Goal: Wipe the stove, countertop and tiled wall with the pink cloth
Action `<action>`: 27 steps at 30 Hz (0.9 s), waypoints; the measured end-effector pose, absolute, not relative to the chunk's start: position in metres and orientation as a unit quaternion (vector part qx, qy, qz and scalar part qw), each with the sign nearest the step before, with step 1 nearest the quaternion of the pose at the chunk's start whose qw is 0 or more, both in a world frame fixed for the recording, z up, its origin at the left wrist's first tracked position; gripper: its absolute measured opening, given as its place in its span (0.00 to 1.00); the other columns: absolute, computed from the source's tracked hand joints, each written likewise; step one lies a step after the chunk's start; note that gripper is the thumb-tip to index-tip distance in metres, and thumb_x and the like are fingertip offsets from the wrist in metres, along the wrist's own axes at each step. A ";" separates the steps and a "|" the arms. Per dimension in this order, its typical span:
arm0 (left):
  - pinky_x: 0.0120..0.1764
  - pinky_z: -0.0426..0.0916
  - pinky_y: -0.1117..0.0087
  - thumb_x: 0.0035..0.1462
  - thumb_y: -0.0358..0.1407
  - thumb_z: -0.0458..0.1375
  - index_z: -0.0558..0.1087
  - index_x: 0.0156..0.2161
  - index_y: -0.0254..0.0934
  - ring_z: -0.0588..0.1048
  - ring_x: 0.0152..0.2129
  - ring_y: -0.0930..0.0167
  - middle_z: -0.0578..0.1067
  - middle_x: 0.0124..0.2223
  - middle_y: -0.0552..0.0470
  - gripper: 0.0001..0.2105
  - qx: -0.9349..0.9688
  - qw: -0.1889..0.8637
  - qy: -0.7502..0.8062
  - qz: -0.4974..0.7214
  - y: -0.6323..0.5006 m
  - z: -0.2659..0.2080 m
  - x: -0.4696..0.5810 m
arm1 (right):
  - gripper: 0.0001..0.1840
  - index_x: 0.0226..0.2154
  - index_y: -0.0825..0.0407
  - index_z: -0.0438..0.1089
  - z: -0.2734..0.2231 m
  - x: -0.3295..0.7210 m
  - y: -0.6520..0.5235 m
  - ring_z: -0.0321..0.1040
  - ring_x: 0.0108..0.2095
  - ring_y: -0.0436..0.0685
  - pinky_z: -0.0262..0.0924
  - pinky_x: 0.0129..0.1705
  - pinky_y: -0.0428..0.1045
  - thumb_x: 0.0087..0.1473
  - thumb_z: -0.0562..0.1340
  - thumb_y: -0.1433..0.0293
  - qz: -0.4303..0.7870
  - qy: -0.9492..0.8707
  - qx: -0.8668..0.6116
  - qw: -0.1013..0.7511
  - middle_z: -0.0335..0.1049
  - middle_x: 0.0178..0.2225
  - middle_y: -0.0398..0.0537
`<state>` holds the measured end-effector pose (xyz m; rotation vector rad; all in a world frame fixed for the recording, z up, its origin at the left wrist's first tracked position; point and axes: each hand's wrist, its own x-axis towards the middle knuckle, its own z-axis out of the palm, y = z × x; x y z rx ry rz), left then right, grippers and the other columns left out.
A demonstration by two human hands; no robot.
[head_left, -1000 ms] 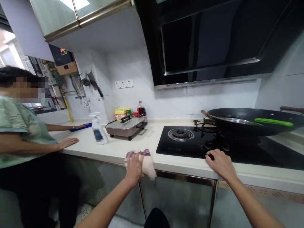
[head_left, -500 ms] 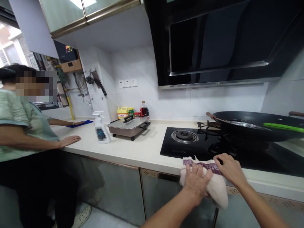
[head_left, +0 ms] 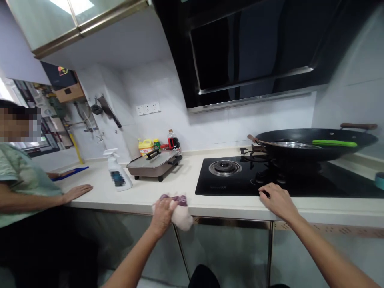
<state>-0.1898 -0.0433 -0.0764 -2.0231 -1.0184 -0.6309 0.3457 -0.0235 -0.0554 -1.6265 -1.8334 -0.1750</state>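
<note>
And here's my left grip (head_left: 162, 212) clutching a plush cream cloth (head_left: 182, 219), fingers arched over its purple patterned band, the loose, fluffy end drooping over the front edge of the smooth, pale surface (head_left: 144, 197)! My right grip (head_left: 277, 200) rests by the front of the glossy black glass cooktop (head_left: 214, 186), fingers curled; whether they close on anything, I cannot tell. Behind it sits the wide, dark, round-bellied wok (head_left: 300, 155), with a bright green strip (head_left: 334, 143) across it. Over to the left, a squarish, brown-sided lidded pan (head_left: 147, 172) stands on stubby feet beside a white plastic spray bottle (head_left: 121, 183).

Big change from half a second ago: the cloth, then bunched against my right grip before the cooktop, is now well left of it! Pan and bottle haven't budged, and the co-worker's near hand (head_left: 78, 193) still lies flat on the surface.
</note>
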 end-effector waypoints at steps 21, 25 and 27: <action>0.56 0.65 0.45 0.61 0.34 0.61 0.74 0.53 0.40 0.72 0.43 0.59 0.75 0.44 0.45 0.15 -0.797 0.330 -0.438 -0.254 -0.050 -0.082 0.068 | 0.20 0.36 0.48 0.77 -0.048 0.333 -0.028 0.65 0.48 0.62 0.55 0.53 0.60 0.64 0.54 0.56 -0.045 -0.681 -0.625 0.379 0.72 0.42 0.50; 0.52 0.68 0.50 0.66 0.34 0.58 0.74 0.51 0.41 0.72 0.42 0.62 0.75 0.41 0.47 0.09 -0.812 0.339 -0.388 -0.275 -0.051 -0.084 0.147 | 0.22 0.35 0.49 0.76 -0.042 0.340 -0.031 0.67 0.46 0.61 0.59 0.53 0.58 0.65 0.52 0.56 -0.036 -0.687 -0.592 0.419 0.73 0.41 0.51; 0.50 0.69 0.51 0.67 0.34 0.57 0.74 0.50 0.40 0.73 0.41 0.62 0.75 0.40 0.47 0.08 -0.816 0.337 -0.373 -0.285 -0.052 -0.081 0.165 | 0.23 0.38 0.50 0.75 -0.036 0.341 -0.041 0.68 0.48 0.60 0.61 0.55 0.57 0.67 0.49 0.56 -0.042 -0.680 -0.580 0.447 0.73 0.44 0.53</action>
